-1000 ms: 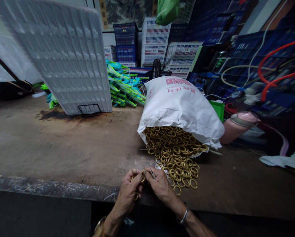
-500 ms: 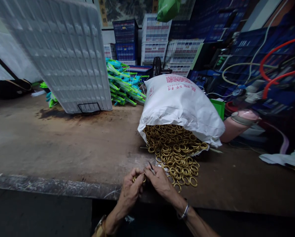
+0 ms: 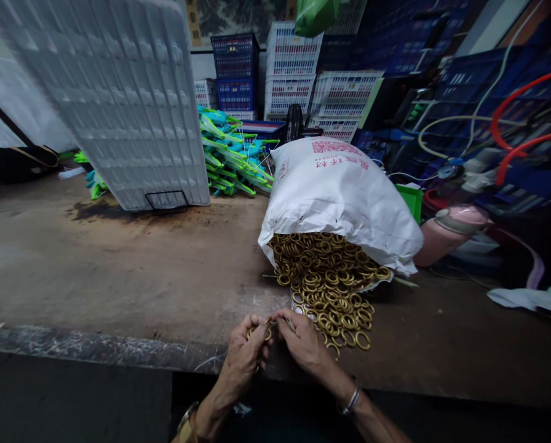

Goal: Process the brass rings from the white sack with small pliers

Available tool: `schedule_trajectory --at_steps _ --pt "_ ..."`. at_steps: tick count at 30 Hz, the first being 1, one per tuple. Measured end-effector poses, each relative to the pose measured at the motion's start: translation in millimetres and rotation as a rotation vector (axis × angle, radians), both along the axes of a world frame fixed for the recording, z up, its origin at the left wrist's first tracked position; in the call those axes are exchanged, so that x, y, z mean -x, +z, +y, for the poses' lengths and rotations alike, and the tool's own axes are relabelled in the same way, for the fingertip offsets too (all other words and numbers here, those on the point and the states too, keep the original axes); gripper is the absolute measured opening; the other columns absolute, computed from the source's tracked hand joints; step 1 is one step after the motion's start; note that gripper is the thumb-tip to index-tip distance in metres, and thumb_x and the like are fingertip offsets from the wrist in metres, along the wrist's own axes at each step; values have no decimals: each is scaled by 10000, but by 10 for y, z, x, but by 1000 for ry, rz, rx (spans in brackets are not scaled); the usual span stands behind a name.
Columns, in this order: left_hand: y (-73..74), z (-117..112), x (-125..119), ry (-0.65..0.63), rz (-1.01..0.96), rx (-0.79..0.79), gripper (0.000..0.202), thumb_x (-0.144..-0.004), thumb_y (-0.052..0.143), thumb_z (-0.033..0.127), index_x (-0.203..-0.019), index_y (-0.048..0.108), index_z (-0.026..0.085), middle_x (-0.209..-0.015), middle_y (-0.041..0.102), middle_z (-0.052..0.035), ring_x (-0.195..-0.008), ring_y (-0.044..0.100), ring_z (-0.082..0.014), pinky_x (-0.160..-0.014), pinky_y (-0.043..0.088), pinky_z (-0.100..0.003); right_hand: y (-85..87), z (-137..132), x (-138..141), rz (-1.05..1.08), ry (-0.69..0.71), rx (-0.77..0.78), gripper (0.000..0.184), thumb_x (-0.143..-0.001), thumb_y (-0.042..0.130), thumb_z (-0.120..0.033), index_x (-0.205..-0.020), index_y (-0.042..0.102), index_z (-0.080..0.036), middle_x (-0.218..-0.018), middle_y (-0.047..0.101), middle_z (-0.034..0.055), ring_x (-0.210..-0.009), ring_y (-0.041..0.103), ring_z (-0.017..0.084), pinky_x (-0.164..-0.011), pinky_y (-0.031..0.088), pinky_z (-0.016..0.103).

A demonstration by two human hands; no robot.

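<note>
Open tabletop (image 3: 132,277) left of ring pile (image 3: 329,282)

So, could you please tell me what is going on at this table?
A person's left hand holds some rings, while the right hand, close beside it, grips a slim tool. Loose rings spill from the open mouth of a white sack onto the table.
</note>
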State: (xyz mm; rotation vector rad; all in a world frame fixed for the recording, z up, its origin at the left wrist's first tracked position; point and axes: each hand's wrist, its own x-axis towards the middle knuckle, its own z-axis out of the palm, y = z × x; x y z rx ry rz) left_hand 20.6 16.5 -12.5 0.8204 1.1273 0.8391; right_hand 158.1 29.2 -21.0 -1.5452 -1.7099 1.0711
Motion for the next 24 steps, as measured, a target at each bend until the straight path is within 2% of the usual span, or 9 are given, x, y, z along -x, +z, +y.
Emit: schedule_trajectory --at_steps 3,6,14,19,24 --pt "-13 3 -2 0 35 -30 322 -709 545 491 -754 440 189 -504 475 75 -344 370 -33 -344 284 -140 12 -57 -1 -212 120 -59 190 -771 371 -148 -755 556 -187 -640 566 -3 -591 487 117 -550 305 210" --pt "-46 -2 -2 -3 40 -67 325 -715 534 496 -779 426 196 -466 448 91 -331 357 -38 -341 277 -143 12 -89 16 -366 174 -87 246 -707 370 -75 -817 556 -193 -685 596 9 -625 510 130 -564 286 221" --pt "-100 -9 13 -8 77 -132 299 -739 521 475 -777 417 197 -471 435 93 -341 344 -38 -346 280 -143 45 -87 34 -525 208 -106 316 -671 366 -61 -898 539 -198 -754 613 16 -670 527 142 -574 257 238" --pt "-54 -39 26 -6 51 -116 299 -726 542 469 -744 433 190 -504 451 81 -367 362 -38 -347 292 -140 58 -81 14 -591 201 -141 278 -691 366 -56 -887 519 -181 -720 598 21 -640 514 142 -558 239 248" --pt "26 -122 69 -54 -143 -30 299 -715 585 446 -803 454 192 -569 498 61 -380 389 -36 -332 310 -131 107 -35 -41 -684 94 -160 188 -756 379 -83 -861 519 -153 -704 591 40 -622 515 145 -554 240 256"
